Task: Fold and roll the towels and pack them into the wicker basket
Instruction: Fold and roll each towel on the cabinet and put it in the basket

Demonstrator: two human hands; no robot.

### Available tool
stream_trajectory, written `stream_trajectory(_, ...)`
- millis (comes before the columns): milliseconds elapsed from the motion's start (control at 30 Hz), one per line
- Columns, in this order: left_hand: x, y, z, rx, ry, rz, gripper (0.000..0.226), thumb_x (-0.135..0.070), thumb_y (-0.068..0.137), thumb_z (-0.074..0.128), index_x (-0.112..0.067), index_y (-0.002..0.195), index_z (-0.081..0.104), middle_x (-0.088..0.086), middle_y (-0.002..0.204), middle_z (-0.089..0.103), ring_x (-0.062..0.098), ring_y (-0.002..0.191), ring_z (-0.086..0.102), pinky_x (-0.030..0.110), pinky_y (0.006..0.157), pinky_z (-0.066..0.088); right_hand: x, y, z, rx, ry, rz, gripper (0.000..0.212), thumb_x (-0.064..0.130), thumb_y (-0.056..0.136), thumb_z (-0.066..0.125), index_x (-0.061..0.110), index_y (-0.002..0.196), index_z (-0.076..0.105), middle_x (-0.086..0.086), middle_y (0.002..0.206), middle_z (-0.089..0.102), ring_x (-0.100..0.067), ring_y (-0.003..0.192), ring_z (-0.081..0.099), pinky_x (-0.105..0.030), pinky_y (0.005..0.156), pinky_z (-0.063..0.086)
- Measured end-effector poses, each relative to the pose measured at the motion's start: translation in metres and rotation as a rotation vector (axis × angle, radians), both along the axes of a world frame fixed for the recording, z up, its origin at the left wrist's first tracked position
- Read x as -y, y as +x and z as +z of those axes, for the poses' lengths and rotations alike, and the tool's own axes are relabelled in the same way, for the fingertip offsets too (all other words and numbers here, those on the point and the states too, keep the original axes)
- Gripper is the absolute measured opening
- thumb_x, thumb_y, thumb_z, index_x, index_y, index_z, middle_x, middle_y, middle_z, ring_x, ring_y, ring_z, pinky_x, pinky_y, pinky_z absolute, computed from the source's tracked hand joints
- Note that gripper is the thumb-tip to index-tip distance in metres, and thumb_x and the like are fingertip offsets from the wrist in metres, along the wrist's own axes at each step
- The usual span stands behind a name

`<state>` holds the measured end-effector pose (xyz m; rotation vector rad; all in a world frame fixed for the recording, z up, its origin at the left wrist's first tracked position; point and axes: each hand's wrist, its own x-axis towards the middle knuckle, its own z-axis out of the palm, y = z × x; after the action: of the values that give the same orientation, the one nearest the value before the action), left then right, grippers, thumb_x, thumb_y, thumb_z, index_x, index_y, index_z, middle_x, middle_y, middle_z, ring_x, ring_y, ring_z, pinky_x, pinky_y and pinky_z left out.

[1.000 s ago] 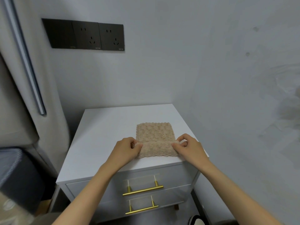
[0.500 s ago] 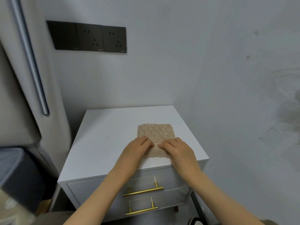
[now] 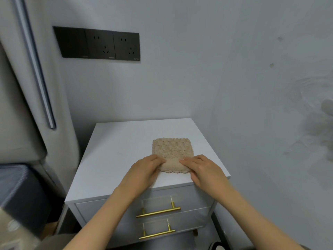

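Currently beige knobbly towel [image 3: 172, 150] lies on white drawer cabinet top [image 3: 117, 156] near its front right edge, left hand [image 3: 144, 172] and right hand [image 3: 203, 170] nearly flat, pressing its rolled near end, gripping nothing; uneven pressure would likely skew or slacken the roll.

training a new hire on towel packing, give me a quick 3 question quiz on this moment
1. True or false: the towel already sits in a wicker basket.
2. Where do the left hand and right hand touch the towel? a) its far edge b) its near, turned-over edge c) nowhere
3. How many gold drawer handles show on the white cabinet?

Key: 1 false, the towel lies on the cabinet top and no basket is in view. 2 b. 3 two.
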<state>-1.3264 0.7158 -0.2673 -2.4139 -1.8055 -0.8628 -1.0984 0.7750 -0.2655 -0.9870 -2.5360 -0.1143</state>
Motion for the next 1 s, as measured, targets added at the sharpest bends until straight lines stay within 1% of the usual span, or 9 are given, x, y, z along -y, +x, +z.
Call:
stream_trajectory(100,-0.002,-0.002,0.006,0.139,-0.088,0.045,0.030,-0.022,0.094,0.057,-0.021,0.123,0.064,-0.007,0.117,0.065,0.010,0.106,0.059,0.017,0.089,0.041,-0.002,0.005,0.002,-0.087,-0.109,-0.054,0.039,0.015,0.090,0.056,0.028,0.126,0.060,0.010,0.113,0.066,-0.014,0.105,0.054,-0.027,0.078,0.048)
stream_trajectory(200,-0.002,-0.005,0.013,0.234,-0.203,0.074,0.027,-0.025,0.093,0.057,-0.022,0.117,0.069,-0.008,0.110,0.069,0.008,0.097,0.061,0.025,0.089,0.048,-0.007,0.010,0.006,-0.063,-0.180,-0.041,0.033,0.025,0.100,0.044,0.030,0.131,0.054,0.010,0.104,0.063,-0.011,0.099,0.044,-0.025,0.079,0.038)
stream_trajectory(267,-0.004,-0.009,0.015,0.268,-0.267,0.088,0.022,-0.029,0.093,0.055,-0.017,0.097,0.073,-0.001,0.088,0.072,0.004,0.075,0.059,0.023,0.073,0.049,-0.007,0.011,0.010,-0.054,-0.252,-0.031,0.030,0.028,0.102,0.038,0.030,0.129,0.052,0.012,0.094,0.057,-0.011,0.094,0.039,-0.025,0.077,0.036)
stream_trajectory(367,-0.006,-0.010,0.018,0.329,-0.332,0.125,0.035,-0.032,0.094,0.053,-0.005,0.073,0.061,0.004,0.060,0.055,0.005,0.053,0.040,0.021,0.055,0.032,-0.009,0.011,0.011,-0.153,-0.427,-0.068,0.026,0.032,0.103,0.036,0.027,0.123,0.052,0.006,0.092,0.053,-0.010,0.093,0.039,-0.023,0.076,0.036)
stream_trajectory(467,-0.008,-0.008,0.016,0.379,-0.368,0.167,0.038,-0.035,0.095,0.049,-0.002,0.078,0.059,0.003,0.066,0.055,0.008,0.059,0.045,0.023,0.060,0.036,-0.012,0.008,0.012,-0.291,-0.554,-0.146,0.021,0.039,0.100,0.041,0.030,0.114,0.053,0.000,0.092,0.055,-0.010,0.090,0.049,-0.019,0.073,0.036)
stream_trajectory(633,-0.013,-0.003,0.012,0.432,-0.411,0.269,0.038,-0.039,0.095,0.049,-0.003,0.090,0.059,0.011,0.081,0.066,0.015,0.068,0.055,0.028,0.065,0.044,-0.012,0.004,0.021,-0.523,-0.666,-0.290,0.015,0.040,0.090,0.061,0.026,0.087,0.066,0.011,0.066,0.063,0.003,0.065,0.056,-0.017,0.063,0.040)
stream_trajectory(700,-0.015,-0.001,0.013,0.445,-0.406,0.300,0.036,-0.039,0.094,0.049,-0.005,0.091,0.058,0.012,0.082,0.068,0.018,0.070,0.059,0.030,0.068,0.046,-0.014,0.004,0.019,-0.578,-0.672,-0.377,0.016,0.044,0.083,0.067,0.028,0.081,0.069,0.009,0.067,0.068,-0.003,0.069,0.061,-0.021,0.065,0.042)
stream_trajectory(867,-0.014,0.010,0.014,0.353,-0.301,0.383,0.023,-0.039,0.095,0.047,-0.017,0.097,0.053,-0.001,0.079,0.063,0.015,0.072,0.060,0.031,0.068,0.049,-0.015,-0.002,0.016,-0.570,-0.471,-0.446,0.016,0.043,0.079,0.071,0.032,0.088,0.063,0.008,0.076,0.062,-0.007,0.076,0.059,-0.025,0.063,0.046)
stream_trajectory(1000,-0.013,0.018,0.015,0.132,0.009,0.359,0.009,-0.023,0.093,0.053,-0.021,0.102,0.053,-0.005,0.098,0.050,0.012,0.080,0.052,0.028,0.061,0.049,-0.011,-0.013,0.011,-0.382,-0.052,-0.251,0.012,0.014,0.086,0.064,0.026,0.090,0.060,0.008,0.082,0.056,-0.015,0.081,0.052,-0.029,0.060,0.043)
